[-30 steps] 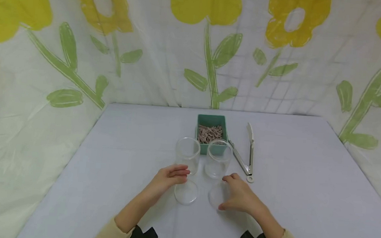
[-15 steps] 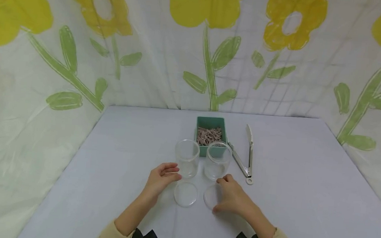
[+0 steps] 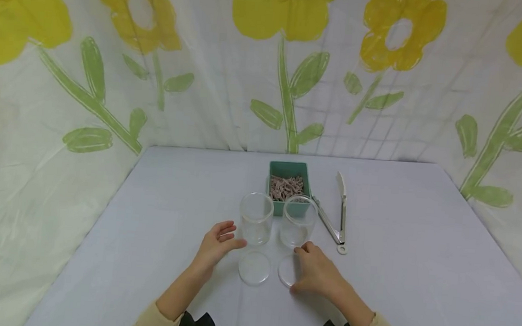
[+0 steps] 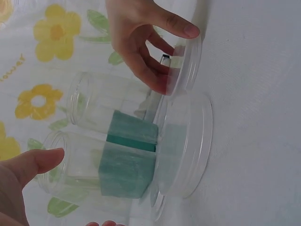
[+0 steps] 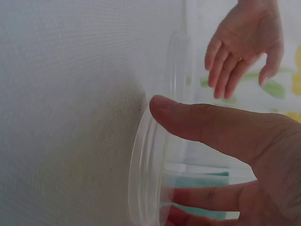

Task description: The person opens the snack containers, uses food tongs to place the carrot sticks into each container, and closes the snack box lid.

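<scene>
Two clear cylindrical jars stand side by side mid-table, the left jar (image 3: pixel 255 224) and the right jar (image 3: pixel 297 230), both uncovered. In front of them lie two clear round lids, a left lid (image 3: pixel 254 269) and a right lid (image 3: pixel 286 270). My right hand (image 3: pixel 319 271) holds the right lid across its rim, thumb at the near edge and fingers at the far edge; in the right wrist view this lid (image 5: pixel 145 181) sits low at the tabletop. My left hand (image 3: pixel 216 244) is beside the left jar, fingers loosely extended, holding nothing.
Behind the jars stands a green rectangular box (image 3: pixel 288 168) with many greyish-brown strips inside. Metal tongs (image 3: pixel 343 218) lie spread to the right of it. The table's far edge meets a white flowered curtain (image 3: pixel 211 87).
My right hand has moved slightly left with the right lid, bringing it beside the left lid. My left hand has drawn back leftward, away from the left jar.
</scene>
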The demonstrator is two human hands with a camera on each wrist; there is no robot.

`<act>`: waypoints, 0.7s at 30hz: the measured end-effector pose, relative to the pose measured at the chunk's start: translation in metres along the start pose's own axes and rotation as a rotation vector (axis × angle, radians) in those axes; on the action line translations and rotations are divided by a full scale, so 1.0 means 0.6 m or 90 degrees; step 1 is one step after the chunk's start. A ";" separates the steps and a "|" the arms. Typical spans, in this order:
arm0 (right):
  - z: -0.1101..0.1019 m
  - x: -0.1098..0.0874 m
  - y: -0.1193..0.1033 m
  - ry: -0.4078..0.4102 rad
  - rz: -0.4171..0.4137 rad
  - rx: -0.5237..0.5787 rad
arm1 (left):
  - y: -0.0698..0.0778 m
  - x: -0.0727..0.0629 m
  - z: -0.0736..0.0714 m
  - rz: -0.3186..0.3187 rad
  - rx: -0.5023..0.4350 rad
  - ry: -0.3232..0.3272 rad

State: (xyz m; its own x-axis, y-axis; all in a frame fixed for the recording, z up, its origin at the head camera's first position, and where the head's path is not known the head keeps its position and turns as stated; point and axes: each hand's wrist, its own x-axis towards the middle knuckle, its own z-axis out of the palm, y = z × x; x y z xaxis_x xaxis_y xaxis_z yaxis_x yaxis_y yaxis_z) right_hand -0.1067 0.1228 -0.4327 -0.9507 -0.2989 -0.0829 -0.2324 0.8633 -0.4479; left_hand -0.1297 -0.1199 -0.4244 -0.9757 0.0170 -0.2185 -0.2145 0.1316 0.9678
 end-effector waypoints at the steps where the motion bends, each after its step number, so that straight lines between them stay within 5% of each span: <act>1: 0.000 -0.001 0.000 -0.003 0.003 -0.004 | 0.000 0.000 -0.002 -0.001 0.005 -0.005; 11: -0.017 -0.010 0.004 -0.039 0.012 0.016 | 0.003 0.000 -0.013 0.006 0.009 -0.024; 16: -0.069 -0.020 0.029 -0.072 -0.044 0.096 | -0.003 0.002 -0.018 0.014 0.013 -0.032; 19: -0.109 -0.013 0.063 -0.030 -0.048 0.169 | -0.005 0.008 -0.020 0.030 0.021 -0.033; 21: -0.127 0.006 0.092 0.039 -0.006 0.201 | -0.004 0.018 -0.018 0.046 0.027 -0.035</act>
State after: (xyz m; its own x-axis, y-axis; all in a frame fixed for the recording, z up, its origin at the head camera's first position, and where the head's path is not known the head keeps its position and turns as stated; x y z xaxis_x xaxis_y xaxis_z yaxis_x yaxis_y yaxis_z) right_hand -0.1384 0.2005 -0.3899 -0.9615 -0.2733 -0.0278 -0.1756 0.6892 -0.7030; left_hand -0.1403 -0.1308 -0.4277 -0.9843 0.0818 -0.1564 -0.1409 0.1702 0.9753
